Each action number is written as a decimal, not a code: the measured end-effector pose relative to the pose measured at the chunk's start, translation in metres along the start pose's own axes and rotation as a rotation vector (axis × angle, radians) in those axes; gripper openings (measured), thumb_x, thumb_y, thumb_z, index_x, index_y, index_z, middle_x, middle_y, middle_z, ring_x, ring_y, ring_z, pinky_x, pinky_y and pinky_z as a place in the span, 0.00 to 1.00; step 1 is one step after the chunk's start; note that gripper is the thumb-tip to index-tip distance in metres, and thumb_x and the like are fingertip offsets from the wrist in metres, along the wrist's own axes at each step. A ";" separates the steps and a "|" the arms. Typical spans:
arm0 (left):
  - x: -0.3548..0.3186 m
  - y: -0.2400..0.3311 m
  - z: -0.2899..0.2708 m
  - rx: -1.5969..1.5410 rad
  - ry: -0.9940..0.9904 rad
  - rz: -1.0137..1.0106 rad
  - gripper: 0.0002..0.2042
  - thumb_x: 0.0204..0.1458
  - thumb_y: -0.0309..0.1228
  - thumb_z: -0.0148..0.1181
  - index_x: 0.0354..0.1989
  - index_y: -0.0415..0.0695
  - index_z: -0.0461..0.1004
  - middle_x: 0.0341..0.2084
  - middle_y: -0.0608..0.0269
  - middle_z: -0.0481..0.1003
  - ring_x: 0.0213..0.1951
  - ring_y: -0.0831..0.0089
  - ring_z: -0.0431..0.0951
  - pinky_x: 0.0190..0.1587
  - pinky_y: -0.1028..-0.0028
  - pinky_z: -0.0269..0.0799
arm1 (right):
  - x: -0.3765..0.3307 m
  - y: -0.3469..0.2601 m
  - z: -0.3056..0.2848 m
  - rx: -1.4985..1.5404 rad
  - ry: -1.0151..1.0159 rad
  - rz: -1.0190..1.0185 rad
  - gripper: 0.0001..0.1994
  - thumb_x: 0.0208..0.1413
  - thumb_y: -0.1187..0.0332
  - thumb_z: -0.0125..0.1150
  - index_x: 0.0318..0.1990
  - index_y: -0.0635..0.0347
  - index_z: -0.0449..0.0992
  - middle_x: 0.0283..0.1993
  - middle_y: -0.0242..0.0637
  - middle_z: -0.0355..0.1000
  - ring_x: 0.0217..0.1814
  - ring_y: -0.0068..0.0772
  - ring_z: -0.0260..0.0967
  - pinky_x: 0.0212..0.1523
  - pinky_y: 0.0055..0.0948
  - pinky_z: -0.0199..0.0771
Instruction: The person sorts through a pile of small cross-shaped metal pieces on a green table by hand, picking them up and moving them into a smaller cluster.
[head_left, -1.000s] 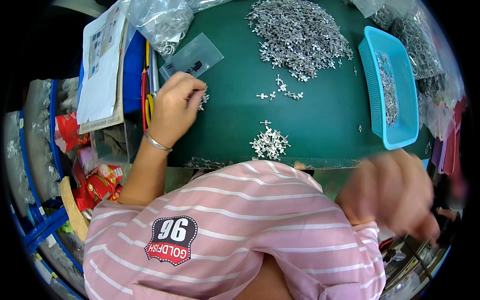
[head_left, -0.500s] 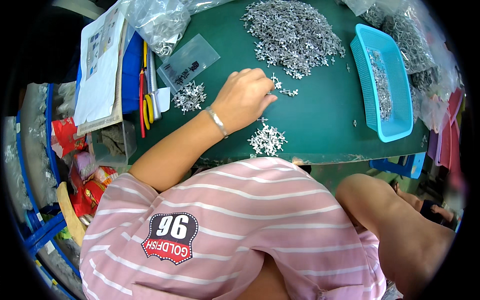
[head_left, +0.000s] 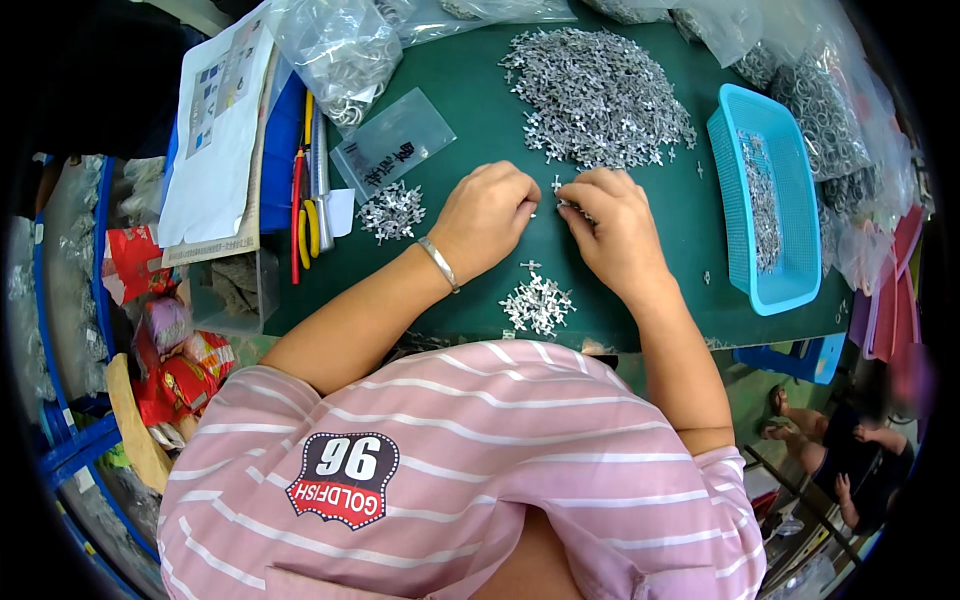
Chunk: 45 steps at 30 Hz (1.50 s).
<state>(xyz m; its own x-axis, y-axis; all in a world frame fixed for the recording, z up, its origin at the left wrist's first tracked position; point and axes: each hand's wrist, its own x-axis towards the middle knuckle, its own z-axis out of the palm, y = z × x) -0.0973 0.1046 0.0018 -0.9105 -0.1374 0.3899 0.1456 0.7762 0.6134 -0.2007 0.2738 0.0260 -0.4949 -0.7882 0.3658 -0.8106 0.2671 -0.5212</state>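
Note:
My left hand is closed in a pinch over the green table, with a tiny pale bit showing at its fingertips that I cannot make out. Facing it, my right hand has its fingers curled down on small silvery cross-shaped metal pieces, partly hidden under them. Just below both hands lies a small heap of shiny cross-shaped pieces. Another small heap rests left of my left hand. Beyond my hands spreads a large pile of grey cross-shaped pieces.
A turquoise basket holding small metal bits stands at the right. Bags of metal rings crowd behind it. To the left are a clear zip bag, pliers, papers and a plastic box. Another person sits at lower right.
My right arm has come from beside my body onto the table, and its fingers have closed on the loose pieces. My left hand stays in nearly the same place; the whole view has shifted slightly.

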 end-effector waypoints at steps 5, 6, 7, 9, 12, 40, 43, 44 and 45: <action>0.003 -0.005 -0.011 -0.063 0.044 -0.175 0.03 0.50 0.21 0.63 0.32 0.38 0.77 0.30 0.56 0.75 0.32 0.60 0.77 0.36 0.66 0.73 | -0.001 0.008 0.008 -0.011 0.007 0.008 0.03 0.52 0.76 0.62 0.35 0.60 0.79 0.34 0.38 0.73 0.40 0.44 0.71 0.41 0.41 0.67; 0.004 -0.005 -0.015 -0.081 0.047 -0.221 0.03 0.50 0.21 0.63 0.32 0.38 0.77 0.30 0.56 0.75 0.32 0.59 0.77 0.37 0.66 0.73 | -0.001 0.006 0.007 0.038 0.013 0.058 0.03 0.52 0.76 0.62 0.35 0.60 0.78 0.34 0.39 0.73 0.39 0.45 0.71 0.41 0.42 0.68; 0.004 -0.004 -0.019 -0.079 0.033 -0.213 0.03 0.49 0.21 0.63 0.32 0.39 0.77 0.30 0.55 0.75 0.33 0.58 0.77 0.37 0.66 0.73 | -0.002 0.004 0.005 0.087 0.019 0.109 0.03 0.53 0.77 0.61 0.35 0.61 0.78 0.33 0.40 0.72 0.38 0.46 0.71 0.40 0.42 0.69; 0.003 -0.001 -0.021 -0.082 0.010 -0.195 0.03 0.49 0.21 0.64 0.32 0.39 0.77 0.30 0.55 0.75 0.34 0.56 0.77 0.38 0.64 0.73 | -0.007 -0.004 0.002 0.179 -0.036 0.127 0.03 0.53 0.77 0.61 0.35 0.62 0.78 0.32 0.43 0.72 0.37 0.50 0.71 0.39 0.44 0.72; 0.000 -0.003 -0.009 -0.013 -0.080 -0.064 0.03 0.49 0.22 0.64 0.31 0.39 0.76 0.29 0.54 0.75 0.33 0.55 0.76 0.38 0.63 0.72 | -0.013 -0.012 0.005 0.089 -0.138 0.138 0.02 0.52 0.76 0.62 0.33 0.63 0.78 0.33 0.45 0.73 0.39 0.50 0.72 0.41 0.43 0.74; -0.007 0.011 -0.002 0.067 -0.066 -0.017 0.06 0.45 0.23 0.68 0.29 0.40 0.75 0.27 0.57 0.74 0.32 0.56 0.76 0.37 0.62 0.72 | -0.014 0.000 0.004 -0.127 0.048 0.030 0.03 0.51 0.76 0.64 0.32 0.60 0.77 0.36 0.38 0.72 0.40 0.46 0.69 0.41 0.40 0.71; -0.009 0.010 -0.006 0.011 -0.070 -0.043 0.05 0.46 0.23 0.67 0.30 0.40 0.76 0.27 0.56 0.74 0.31 0.57 0.76 0.36 0.63 0.72 | -0.018 -0.002 0.003 0.093 -0.002 0.144 0.02 0.51 0.76 0.64 0.33 0.61 0.77 0.35 0.40 0.72 0.40 0.47 0.70 0.41 0.41 0.72; -0.009 0.010 -0.007 -0.003 -0.058 -0.050 0.05 0.47 0.22 0.66 0.30 0.39 0.76 0.27 0.56 0.74 0.31 0.58 0.76 0.35 0.64 0.72 | -0.020 -0.004 0.003 0.087 -0.007 0.139 0.02 0.52 0.76 0.64 0.33 0.61 0.77 0.35 0.40 0.72 0.39 0.47 0.71 0.41 0.41 0.72; -0.009 0.009 -0.008 -0.017 -0.047 -0.057 0.05 0.47 0.22 0.66 0.30 0.39 0.76 0.27 0.56 0.74 0.30 0.58 0.76 0.35 0.65 0.72 | -0.020 -0.007 0.004 0.081 -0.012 0.134 0.02 0.52 0.76 0.64 0.33 0.61 0.77 0.34 0.41 0.72 0.38 0.47 0.71 0.40 0.41 0.73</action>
<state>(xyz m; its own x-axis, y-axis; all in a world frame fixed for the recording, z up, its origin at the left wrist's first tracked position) -0.0845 0.1082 0.0094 -0.9348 -0.1519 0.3212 0.0988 0.7571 0.6458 -0.1838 0.2857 0.0186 -0.5926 -0.7552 0.2802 -0.7096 0.3248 -0.6253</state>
